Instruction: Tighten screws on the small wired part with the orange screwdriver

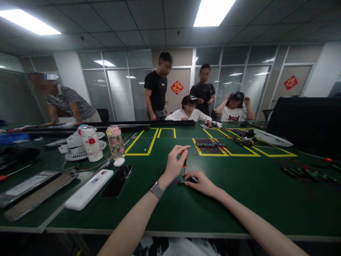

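Observation:
My left hand [174,163] is closed around the handle of a screwdriver [184,164], black and orange, held upright. Its shaft points down at a small green circuit board [181,182] with thin wires lying on the green table [160,206]. My right hand [198,181] rests on the table just right of the shaft, thumb and forefinger pinched at the board's edge. Part of the board is hidden by these fingertips. A grey-banded watch [157,190] sits on my left wrist.
Left of my hands lie a black phone [117,182] and a white power bank [89,190]; a pink-lidded bottle [115,142] and white bottle [92,144] stand behind. Wired boards [211,146] are heaped ahead, with more wired boards [303,172] at right. Several people are across the table.

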Tool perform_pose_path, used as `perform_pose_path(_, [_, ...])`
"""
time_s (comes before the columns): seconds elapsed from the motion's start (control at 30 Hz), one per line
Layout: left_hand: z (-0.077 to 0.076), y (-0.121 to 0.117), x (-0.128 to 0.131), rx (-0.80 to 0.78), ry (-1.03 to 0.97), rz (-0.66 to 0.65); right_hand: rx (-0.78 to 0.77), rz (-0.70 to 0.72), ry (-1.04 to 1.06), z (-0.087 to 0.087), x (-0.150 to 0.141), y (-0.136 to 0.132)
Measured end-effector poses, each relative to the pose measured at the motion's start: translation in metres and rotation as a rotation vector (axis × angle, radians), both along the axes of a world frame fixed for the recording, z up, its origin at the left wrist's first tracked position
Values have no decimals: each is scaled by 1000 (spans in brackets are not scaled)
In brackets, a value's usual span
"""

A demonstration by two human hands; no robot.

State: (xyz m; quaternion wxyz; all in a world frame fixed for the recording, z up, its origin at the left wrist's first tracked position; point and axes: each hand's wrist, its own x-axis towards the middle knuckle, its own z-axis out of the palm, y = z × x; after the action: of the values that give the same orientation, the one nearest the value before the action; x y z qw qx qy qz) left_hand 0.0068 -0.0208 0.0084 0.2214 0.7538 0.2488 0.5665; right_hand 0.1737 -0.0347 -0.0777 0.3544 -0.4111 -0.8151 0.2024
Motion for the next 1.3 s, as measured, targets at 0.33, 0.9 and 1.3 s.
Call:
perform_pose_path(0.33, [-1,1,0,40,-11,52,-6,-5,-8,3,-2,-2])
perform_pose_path(0.9, [-2,2,0,20,0,19,-1,-6,2,2,-2,-1])
perform_pose_path(1.3, [-3,4,0,-77,-35,-34,-3,4,2,3,-1,-2])
